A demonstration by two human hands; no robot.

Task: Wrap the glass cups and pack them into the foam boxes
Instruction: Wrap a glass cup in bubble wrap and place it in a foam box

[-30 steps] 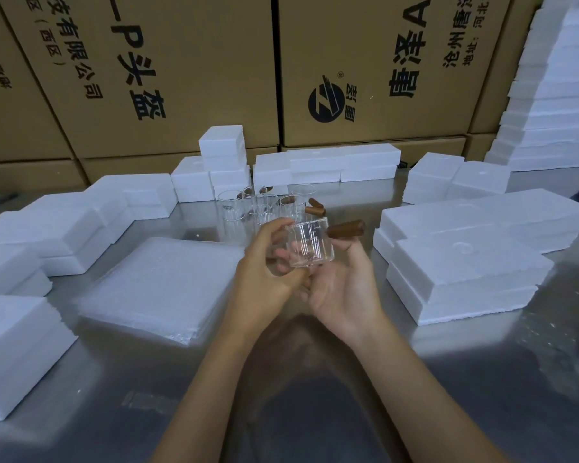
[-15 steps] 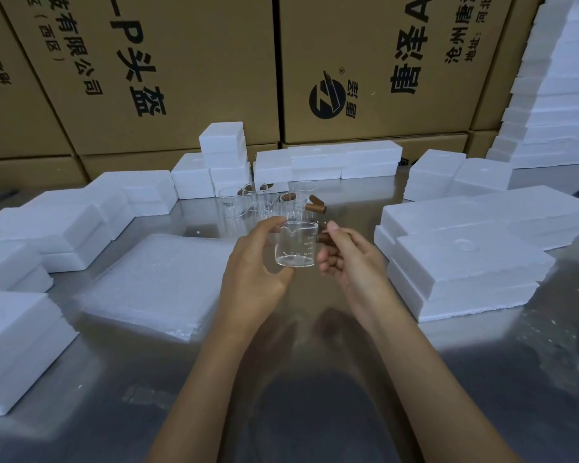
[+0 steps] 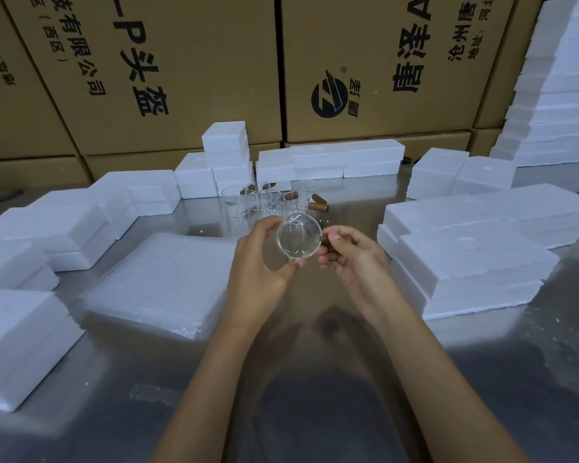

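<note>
A clear glass cup [image 3: 298,238] with a pouring lip is held above the steel table, tipped so its mouth faces me. My left hand [image 3: 259,262] curls around its left side. My right hand [image 3: 355,259] grips the cup's brown wooden handle, which is mostly hidden by the fingers. Behind them stand several more glass cups [image 3: 268,203] with wooden handles. A stack of white wrapping sheets [image 3: 161,279] lies to the left of my hands. White foam boxes [image 3: 465,259] are stacked to the right.
More foam boxes [image 3: 71,222] line the left side and the back [image 3: 318,158] of the steel table [image 3: 315,396]. A tall foam stack [image 3: 562,78] rises at the far right. Brown cardboard cartons [image 3: 168,71] form a wall behind.
The cup has been turned from upright to tipped with its mouth toward me. Both hands stayed at about the same spot above the table.
</note>
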